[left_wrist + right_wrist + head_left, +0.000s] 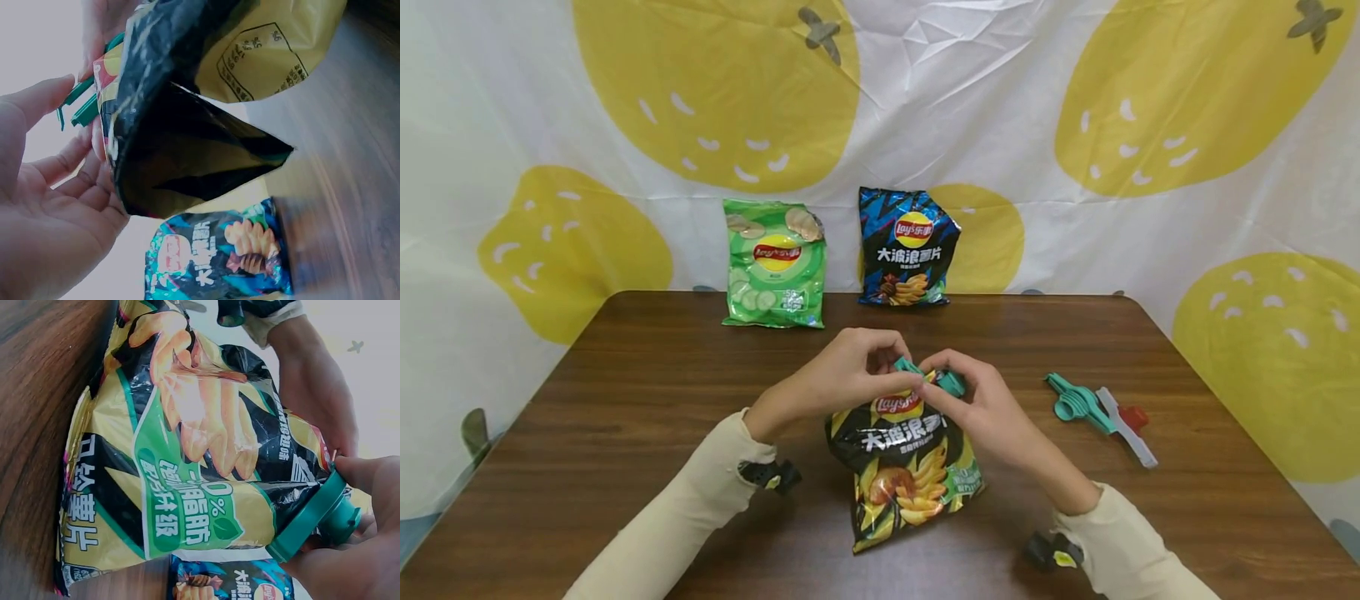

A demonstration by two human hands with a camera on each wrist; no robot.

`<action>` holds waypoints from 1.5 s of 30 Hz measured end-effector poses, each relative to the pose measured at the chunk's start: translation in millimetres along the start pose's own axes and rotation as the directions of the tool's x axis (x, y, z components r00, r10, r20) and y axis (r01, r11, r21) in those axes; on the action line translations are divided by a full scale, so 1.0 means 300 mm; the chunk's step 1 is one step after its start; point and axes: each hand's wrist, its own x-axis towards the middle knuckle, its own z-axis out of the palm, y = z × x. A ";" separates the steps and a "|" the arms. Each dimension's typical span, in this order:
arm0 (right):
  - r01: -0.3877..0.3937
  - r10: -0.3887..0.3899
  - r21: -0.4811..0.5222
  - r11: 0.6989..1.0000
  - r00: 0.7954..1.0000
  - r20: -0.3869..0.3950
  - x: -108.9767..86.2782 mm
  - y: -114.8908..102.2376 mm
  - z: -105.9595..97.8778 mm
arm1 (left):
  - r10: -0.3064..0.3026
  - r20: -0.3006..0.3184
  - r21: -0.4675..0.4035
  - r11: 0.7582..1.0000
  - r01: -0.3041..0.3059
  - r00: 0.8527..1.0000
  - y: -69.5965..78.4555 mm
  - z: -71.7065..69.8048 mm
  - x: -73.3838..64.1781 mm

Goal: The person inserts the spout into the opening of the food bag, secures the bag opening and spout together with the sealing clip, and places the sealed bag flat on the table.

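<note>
Step in hand looks like clipping the black-and-yellow chip bag (917, 479): partway, not finished. Bag stands in front of the person on the worktop (640, 392), held near its top. Teal clip (306, 522) is on the top edge; right wrist view shows its bar lying across one end, spout part outward.

Left hand (857, 367) pinches the clip's other end with thumb and fingers at the bag top. Right hand (988, 412) grips the clip by the spout end. Neither is free.

Left wrist view: clip arms show a gap at that end, so likely not latched. Gaping fold beside it; can't tell if that's the mouth or a side pleat.

Untouched: green bag (775, 283) and blue bag (906, 250) at the back edge, no clip visible on either. Second teal clip (1078, 404) and pale-and-red clip (1123, 425) lie at right, unused.
</note>
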 end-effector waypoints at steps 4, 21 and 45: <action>-0.007 0.007 -0.016 1.000 1.000 -0.017 -0.003 -0.001 0.002 | -0.018 -0.014 0.054 0.998 0.019 1.000 0.007 0.007 0.001; 0.107 -0.105 -0.014 0.994 0.990 0.091 -0.005 -0.018 0.004 | 0.141 0.064 -0.014 0.990 -0.141 0.988 0.019 0.014 -0.002; -0.021 0.016 0.034 0.999 0.988 0.156 -0.002 -0.008 -0.032 | -0.092 0.224 0.112 0.991 0.068 0.970 0.010 -0.046 -0.034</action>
